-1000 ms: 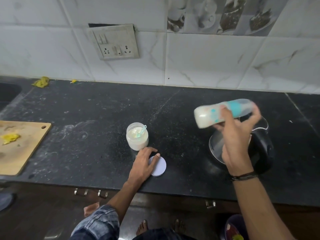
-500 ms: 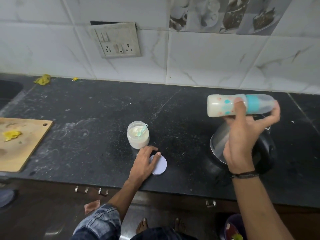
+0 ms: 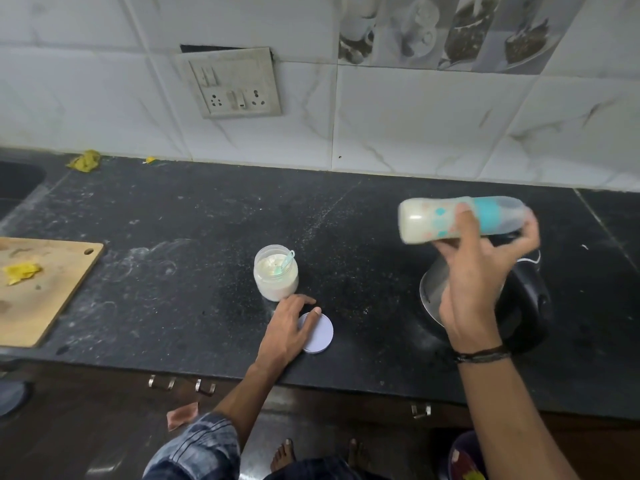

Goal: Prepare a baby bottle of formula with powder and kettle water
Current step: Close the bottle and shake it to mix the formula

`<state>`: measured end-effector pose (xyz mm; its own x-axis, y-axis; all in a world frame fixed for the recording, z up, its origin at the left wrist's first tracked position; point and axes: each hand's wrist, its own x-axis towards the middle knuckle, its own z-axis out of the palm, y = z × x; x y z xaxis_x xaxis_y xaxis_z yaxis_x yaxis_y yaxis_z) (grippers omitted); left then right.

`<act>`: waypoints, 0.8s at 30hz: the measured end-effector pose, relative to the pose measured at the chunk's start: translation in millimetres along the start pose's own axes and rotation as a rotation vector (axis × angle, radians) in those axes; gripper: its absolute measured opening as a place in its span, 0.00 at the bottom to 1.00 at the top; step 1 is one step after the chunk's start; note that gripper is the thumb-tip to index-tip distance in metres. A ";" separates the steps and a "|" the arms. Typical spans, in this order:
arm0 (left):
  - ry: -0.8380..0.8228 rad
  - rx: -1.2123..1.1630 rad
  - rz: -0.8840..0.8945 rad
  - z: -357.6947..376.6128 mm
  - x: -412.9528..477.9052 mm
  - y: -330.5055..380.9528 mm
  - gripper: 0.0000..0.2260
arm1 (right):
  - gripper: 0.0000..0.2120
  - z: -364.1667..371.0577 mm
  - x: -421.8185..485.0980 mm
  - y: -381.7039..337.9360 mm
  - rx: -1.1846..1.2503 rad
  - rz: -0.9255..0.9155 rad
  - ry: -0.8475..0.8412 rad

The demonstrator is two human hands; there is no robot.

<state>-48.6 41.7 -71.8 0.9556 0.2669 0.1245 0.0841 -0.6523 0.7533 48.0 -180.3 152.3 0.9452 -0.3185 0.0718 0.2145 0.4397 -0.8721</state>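
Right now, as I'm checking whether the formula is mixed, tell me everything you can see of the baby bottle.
The baby bottle is translucent plastic printed with teal and pink spots, holding milky white liquid. A teal collar and a clear cap close its right end; the base points left. It lies nearly horizontal in the air, slightly blurred, over the black kettle. Only the right hand touches it, fingers curled round its middle.
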 end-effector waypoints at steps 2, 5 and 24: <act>-0.004 0.001 -0.004 0.3 0.2 0.0 0.12 | 0.35 2.9 2.7 -1.6 0.032 -0.053 0.045; 0.001 -0.002 0.001 -0.7 -0.4 -1.5 0.11 | 0.34 2.6 0.0 3.4 -0.143 0.065 -0.135; -0.001 -0.015 0.008 -1.5 -0.2 -1.6 0.13 | 0.36 3.3 2.2 1.4 -0.184 0.080 -0.201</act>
<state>-49.4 43.8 -72.1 0.9567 0.2607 0.1297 0.0722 -0.6438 0.7618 51.2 -177.6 152.8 0.9911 -0.1080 0.0781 0.1067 0.2914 -0.9506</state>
